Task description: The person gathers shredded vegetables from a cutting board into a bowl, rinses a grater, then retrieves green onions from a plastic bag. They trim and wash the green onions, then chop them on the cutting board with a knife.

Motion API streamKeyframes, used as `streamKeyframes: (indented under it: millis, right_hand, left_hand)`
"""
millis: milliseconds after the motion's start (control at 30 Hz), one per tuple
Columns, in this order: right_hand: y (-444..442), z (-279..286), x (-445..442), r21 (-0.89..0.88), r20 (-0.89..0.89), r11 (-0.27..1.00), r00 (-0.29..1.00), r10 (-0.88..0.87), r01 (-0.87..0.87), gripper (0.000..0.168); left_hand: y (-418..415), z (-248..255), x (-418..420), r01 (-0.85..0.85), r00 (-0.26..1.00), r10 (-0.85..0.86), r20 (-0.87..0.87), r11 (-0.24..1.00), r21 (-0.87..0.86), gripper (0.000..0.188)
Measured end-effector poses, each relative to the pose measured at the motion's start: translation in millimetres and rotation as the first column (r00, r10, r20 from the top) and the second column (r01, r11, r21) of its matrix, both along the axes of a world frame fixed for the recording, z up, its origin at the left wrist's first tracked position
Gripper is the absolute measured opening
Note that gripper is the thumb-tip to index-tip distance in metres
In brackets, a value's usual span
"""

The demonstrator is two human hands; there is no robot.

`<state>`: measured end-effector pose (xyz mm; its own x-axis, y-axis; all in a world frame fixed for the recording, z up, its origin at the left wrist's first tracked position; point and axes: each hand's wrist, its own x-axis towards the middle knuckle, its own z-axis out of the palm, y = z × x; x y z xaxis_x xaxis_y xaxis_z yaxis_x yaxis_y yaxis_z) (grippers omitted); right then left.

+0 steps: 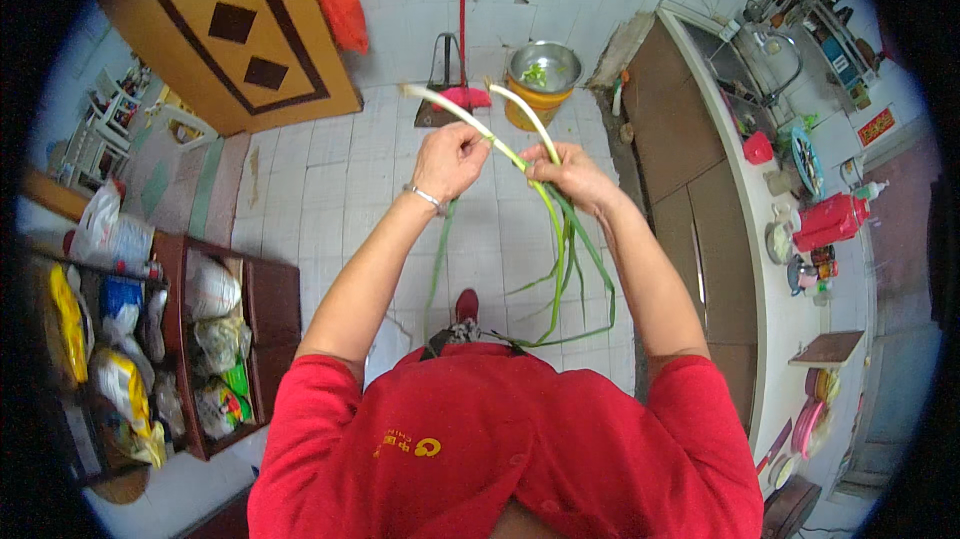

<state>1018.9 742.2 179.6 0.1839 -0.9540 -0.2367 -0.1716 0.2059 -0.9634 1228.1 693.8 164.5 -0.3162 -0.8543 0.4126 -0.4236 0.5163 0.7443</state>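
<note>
Long scallions (534, 117) with white stems and green leaves are in my hands above the tiled floor. My right hand (568, 173) is closed around two of them where white turns to green, and their leaves hang below it. At the left, my left hand (452, 162) pinches at one stem, with its fingertips against a thin leaf or peel. A long green leaf (437, 261) hangs under my left wrist. Both root ends point away from me.
A steel bowl (545, 66) with green scraps sits on an orange bucket (534, 105) by the wall. A dustpan (442, 114) stands beside it. The counter (772, 291) runs along the right; a filled shelf (196, 344) stands at the left, near an open door (240, 21).
</note>
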Motion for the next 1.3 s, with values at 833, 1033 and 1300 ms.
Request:
streamKeyframes:
  millis: [833, 1033, 1300]
  right_hand:
    - [-259, -8, -357, 0.089, 0.007, 0.944, 0.947, -0.32, 0.318, 0.018]
    - [-325, 0, -425, 0.088, -0.046, 0.953, 0.957, -0.288, 0.291, 0.017]
    - [-388, -6, -517, 0.115, -0.103, 0.897, 0.903, -0.416, 0.426, 0.017]
  left_hand:
    - [-480, -71, -217, -0.258, 0.96, 0.229, 0.162, 0.946, 0.195, 0.022]
    - [-565, -73, -290, -0.308, 0.945, 0.273, 0.182, 0.929, 0.206, 0.023]
    - [-706, -100, -359, -0.369, 0.904, 0.421, -0.08, 0.86, 0.352, 0.021]
